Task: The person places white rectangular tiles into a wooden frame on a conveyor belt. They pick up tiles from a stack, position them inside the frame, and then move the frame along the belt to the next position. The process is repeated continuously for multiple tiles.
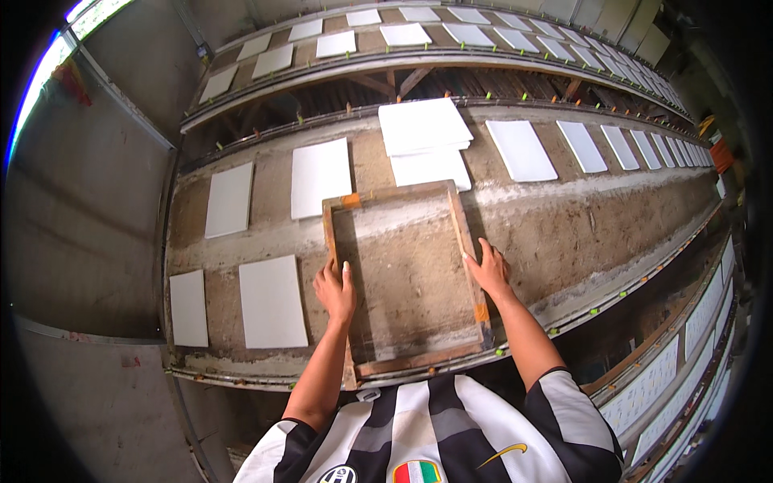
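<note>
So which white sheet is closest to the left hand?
The right-hand sheet of the near row's two, left of the wooden frame. It lies just beside the left hand; every other sheet is farther away.

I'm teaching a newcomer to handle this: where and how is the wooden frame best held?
Probably grip the wooden frame partway along its long sides, coming from outside: left hand on the left rail, right hand on the right rail. These rails are slim and straight, facing each other across the rectangle, so opposed grips should balance it.
</note>
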### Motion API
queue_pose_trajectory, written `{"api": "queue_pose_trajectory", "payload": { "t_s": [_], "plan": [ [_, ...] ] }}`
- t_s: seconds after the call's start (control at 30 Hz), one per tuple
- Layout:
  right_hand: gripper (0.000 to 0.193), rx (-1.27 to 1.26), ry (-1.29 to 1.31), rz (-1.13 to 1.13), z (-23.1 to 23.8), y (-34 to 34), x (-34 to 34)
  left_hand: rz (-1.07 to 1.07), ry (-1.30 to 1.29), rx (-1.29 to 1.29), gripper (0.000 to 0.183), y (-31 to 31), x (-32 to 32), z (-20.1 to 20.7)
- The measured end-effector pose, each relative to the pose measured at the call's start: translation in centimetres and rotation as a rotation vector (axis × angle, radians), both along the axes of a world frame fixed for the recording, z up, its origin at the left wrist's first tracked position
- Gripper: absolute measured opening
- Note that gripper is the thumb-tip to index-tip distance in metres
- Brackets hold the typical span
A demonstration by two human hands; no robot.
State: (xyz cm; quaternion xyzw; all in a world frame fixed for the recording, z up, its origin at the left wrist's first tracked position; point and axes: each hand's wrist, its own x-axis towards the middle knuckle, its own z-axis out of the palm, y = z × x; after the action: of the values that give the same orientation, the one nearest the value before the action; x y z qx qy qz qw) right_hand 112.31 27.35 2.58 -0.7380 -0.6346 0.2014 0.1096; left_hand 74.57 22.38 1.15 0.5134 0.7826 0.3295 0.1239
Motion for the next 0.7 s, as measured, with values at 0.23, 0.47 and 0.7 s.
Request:
{"api": "queue_pose_trajectory", "payload": {
  "t_s": [0.23,0.47,0.7],
  "plan": [
    [0.064,0.159,0.161,-0.103,-0.7,14.0,-1.0,-0.234,0.042,-0.071,0.065,14.3,7.8,1.9],
    [0.066,0.389,0.064,-0.206,-3.3,26.0,-1.0,-0.397,0.109,-0.235,0.08,24.2,14.9,1.7],
    [0.076,0.279,0.066,-0.445,-4.8,34.6,0.2,-0.398,0.021,-0.104,0.08,23.5,18.7,1.1]
  ]
}}
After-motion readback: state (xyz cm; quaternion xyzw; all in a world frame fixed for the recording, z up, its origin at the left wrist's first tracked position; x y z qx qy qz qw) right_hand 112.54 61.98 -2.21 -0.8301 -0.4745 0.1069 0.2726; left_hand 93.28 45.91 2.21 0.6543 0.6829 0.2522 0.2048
